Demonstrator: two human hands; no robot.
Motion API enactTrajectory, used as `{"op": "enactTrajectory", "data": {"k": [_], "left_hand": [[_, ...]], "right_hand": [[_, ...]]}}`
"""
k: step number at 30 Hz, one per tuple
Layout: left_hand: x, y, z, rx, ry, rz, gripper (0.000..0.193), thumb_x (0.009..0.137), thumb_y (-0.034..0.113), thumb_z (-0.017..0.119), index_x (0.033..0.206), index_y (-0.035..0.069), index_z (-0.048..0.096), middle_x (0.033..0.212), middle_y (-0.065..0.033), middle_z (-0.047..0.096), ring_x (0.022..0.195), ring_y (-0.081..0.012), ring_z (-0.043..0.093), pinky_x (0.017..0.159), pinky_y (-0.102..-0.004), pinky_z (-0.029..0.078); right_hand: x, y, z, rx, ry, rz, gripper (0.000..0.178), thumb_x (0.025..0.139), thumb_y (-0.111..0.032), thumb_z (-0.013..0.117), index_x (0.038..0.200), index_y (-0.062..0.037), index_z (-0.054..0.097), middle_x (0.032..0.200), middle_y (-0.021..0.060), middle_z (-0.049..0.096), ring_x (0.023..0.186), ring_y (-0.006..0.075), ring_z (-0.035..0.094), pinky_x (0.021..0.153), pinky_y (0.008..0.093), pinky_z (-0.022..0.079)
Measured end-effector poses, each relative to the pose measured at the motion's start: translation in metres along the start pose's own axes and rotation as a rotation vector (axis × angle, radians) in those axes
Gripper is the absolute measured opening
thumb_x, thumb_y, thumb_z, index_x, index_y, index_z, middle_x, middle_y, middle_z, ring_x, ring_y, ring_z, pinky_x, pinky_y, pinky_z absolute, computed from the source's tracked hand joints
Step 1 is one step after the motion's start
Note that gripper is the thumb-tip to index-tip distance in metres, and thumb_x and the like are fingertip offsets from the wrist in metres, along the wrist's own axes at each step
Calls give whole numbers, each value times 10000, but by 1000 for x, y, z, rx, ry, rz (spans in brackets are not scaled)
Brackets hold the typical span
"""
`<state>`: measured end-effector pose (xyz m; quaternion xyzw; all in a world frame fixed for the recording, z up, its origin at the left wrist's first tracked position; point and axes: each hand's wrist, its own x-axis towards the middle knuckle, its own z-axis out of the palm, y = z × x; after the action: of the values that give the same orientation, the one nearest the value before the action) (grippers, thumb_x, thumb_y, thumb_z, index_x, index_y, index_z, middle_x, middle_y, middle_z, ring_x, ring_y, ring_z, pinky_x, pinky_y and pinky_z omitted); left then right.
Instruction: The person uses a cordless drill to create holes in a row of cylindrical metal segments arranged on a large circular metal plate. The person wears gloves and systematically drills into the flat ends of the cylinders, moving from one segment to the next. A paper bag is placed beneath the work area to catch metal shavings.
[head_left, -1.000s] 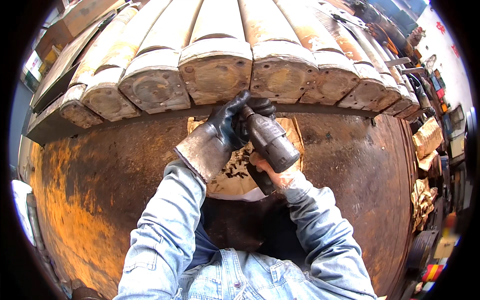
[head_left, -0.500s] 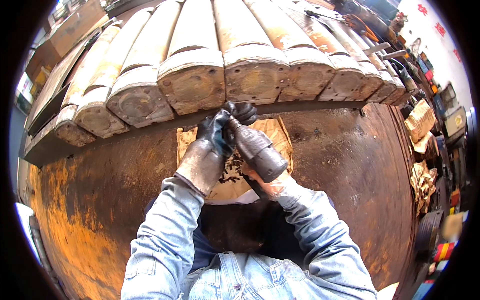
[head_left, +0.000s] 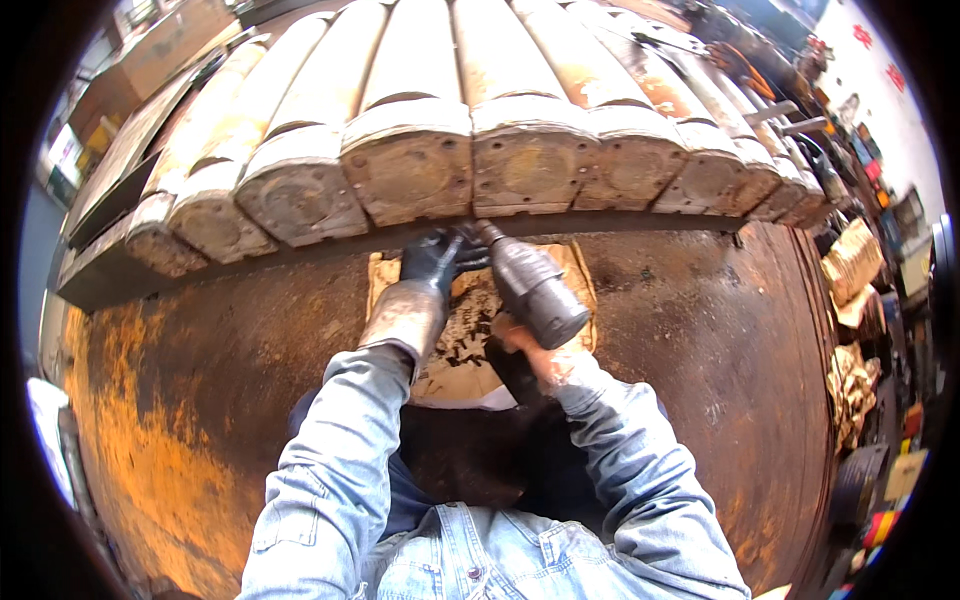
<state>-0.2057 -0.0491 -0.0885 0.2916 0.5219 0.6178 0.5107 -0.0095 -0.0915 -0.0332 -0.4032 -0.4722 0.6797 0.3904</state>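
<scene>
My right hand (head_left: 545, 355), which looks bare, is wrapped round the grip of a dark grey, greasy impact wrench (head_left: 540, 295). The wrench's nose points away from me, at the lower edge of a row of rusty metal cylinders with square end plates (head_left: 535, 168). Just left of the nose is my left hand (head_left: 430, 265) in a blackened work glove, its fingers curled together. Whatever they may hold is too dark and smeared to make out. Below both hands, small dark bolt-like pieces (head_left: 465, 345) lie on a stained sheet of brown paper or cardboard (head_left: 450, 385).
A dark metal beam (head_left: 330, 255) runs under the cylinders' front ends. Around me lies a rusty, orange-patched metal surface (head_left: 165, 430). Crumpled brown paper (head_left: 852, 385) and cluttered parts line the right side. Near the back right, metal bars (head_left: 775, 112) stick out over the cylinders.
My left hand has drawn back from the wrench's nose, leaving that end uncovered. The wrench has shifted slightly right. The cylinders sit a little farther right in the view.
</scene>
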Motion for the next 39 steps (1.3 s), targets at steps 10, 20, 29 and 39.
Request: {"op": "enactTrajectory", "data": {"k": [10, 20, 29, 39], "left_hand": [[40, -86, -102, 417, -23, 108, 301, 880, 98, 732, 1141, 3, 615, 1049, -150, 655, 999, -275, 656, 909, -433, 563], [-14, 8, -104, 807, 42, 118, 433, 820, 226, 809, 1174, 14, 678, 1074, -140, 736, 993, -207, 690, 900, -352, 534], [-17, 6, -128, 488, 70, 129, 318, 855, 115, 776, 1145, 14, 692, 1056, -100, 734, 949, -162, 677, 838, -332, 546], [-34, 30, -137, 467, 107, 110, 291, 861, 102, 788, 1122, 7, 702, 1034, -72, 731, 927, -143, 655, 836, -315, 536]], "right_hand": [[36, 51, 13, -403, -189, -49, 217, 875, -227, 653, 952, -26, 673, 780, 15, 590, 734, 136, 540, 719, 308, 453], [73, 74, 63, -405, -82, -123, 165, 856, -190, 699, 915, -39, 662, 774, 46, 644, 690, 164, 576, 648, 351, 474], [111, 166, 72, 659, -193, 3, 289, 918, -196, 634, 1165, -46, 620, 975, 96, 689, 862, 227, 661, 796, 399, 550], [115, 193, 90, 870, -248, -10, 276, 977, -244, 557, 1145, -45, 649, 1044, 104, 698, 956, 242, 672, 877, 376, 565]]}}
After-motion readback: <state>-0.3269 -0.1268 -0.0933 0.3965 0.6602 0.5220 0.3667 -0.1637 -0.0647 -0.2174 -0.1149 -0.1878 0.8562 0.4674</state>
